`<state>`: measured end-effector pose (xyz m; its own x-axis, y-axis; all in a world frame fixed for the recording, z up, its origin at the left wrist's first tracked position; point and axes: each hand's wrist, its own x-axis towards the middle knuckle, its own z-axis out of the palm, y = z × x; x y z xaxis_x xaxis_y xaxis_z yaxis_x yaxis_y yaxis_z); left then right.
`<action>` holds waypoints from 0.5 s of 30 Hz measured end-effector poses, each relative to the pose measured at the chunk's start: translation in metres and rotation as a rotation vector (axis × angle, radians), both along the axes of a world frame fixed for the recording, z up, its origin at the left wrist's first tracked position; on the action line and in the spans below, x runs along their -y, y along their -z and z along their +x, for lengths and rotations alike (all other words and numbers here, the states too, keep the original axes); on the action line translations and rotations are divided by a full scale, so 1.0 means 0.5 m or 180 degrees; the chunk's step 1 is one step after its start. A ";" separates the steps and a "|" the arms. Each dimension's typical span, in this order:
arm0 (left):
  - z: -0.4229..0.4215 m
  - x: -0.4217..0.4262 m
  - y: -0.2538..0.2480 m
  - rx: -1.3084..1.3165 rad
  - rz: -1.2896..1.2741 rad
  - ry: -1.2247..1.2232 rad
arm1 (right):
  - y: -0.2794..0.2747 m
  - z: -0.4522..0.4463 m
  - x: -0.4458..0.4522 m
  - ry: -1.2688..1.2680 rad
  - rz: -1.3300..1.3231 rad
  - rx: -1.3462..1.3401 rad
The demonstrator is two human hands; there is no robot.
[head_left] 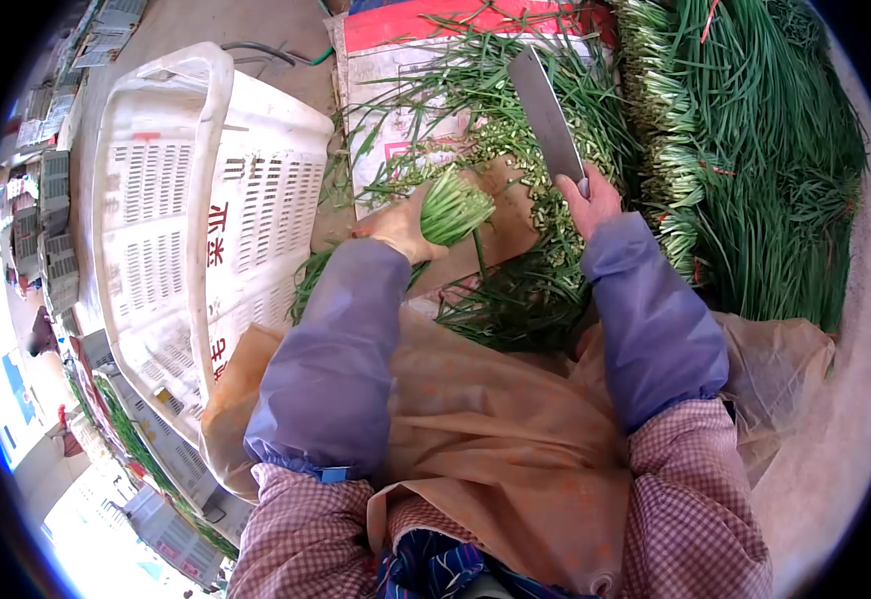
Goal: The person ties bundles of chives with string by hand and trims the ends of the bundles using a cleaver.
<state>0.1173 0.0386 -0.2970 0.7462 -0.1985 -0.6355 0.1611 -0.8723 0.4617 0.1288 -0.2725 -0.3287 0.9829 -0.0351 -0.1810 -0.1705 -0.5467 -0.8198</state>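
My left hand [403, 228] is wrapped round a bundle of green stalks [454, 208], whose pale cut ends face up and to the right. In my right hand [592, 202] is the handle of a cleaver [547, 118], its broad blade pointing up and slightly left. Below the bundle and blade lies a brown board [503, 225]. Chopped stalk ends [545, 190] and loose green leaves [426, 90] are scattered about it. The blade and the bundle are apart.
A tall white slatted crate [266, 170] stands at the left. Long green stalks [765, 130] are piled at the right, pale ends facing left. A brown apron [495, 399] covers my lap. More crates [56, 215] stand at the far left.
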 end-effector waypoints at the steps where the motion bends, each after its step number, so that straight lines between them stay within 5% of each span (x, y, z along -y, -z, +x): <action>1: 0.006 -0.004 -0.012 -0.0067 0.0058 -0.0031 | -0.015 -0.005 0.000 0.0013 -0.0223 -0.0457; 4: 0.010 -0.018 -0.016 -0.0099 0.0065 -0.0089 | -0.031 -0.057 -0.056 0.0116 -0.0604 -0.1078; 7: 0.020 -0.014 -0.017 -0.0266 0.0190 0.0054 | 0.033 -0.125 -0.088 -0.1309 -0.1081 -0.0869; 9: 0.001 -0.020 -0.010 -0.0137 -0.0032 0.0045 | 0.039 -0.158 -0.099 -0.1194 -0.0705 -0.0574; 12: -0.009 -0.015 0.003 -0.0074 -0.0033 0.0077 | 0.113 -0.141 -0.098 0.0026 0.0828 -0.0089; 13: -0.007 -0.013 0.008 -0.0089 -0.0035 0.0063 | 0.043 -0.112 -0.093 0.0177 -0.0025 -0.0711; 15: 0.014 -0.008 0.013 -0.0099 -0.0065 0.0029 | 0.033 -0.133 -0.097 -0.0838 -0.0518 -0.0870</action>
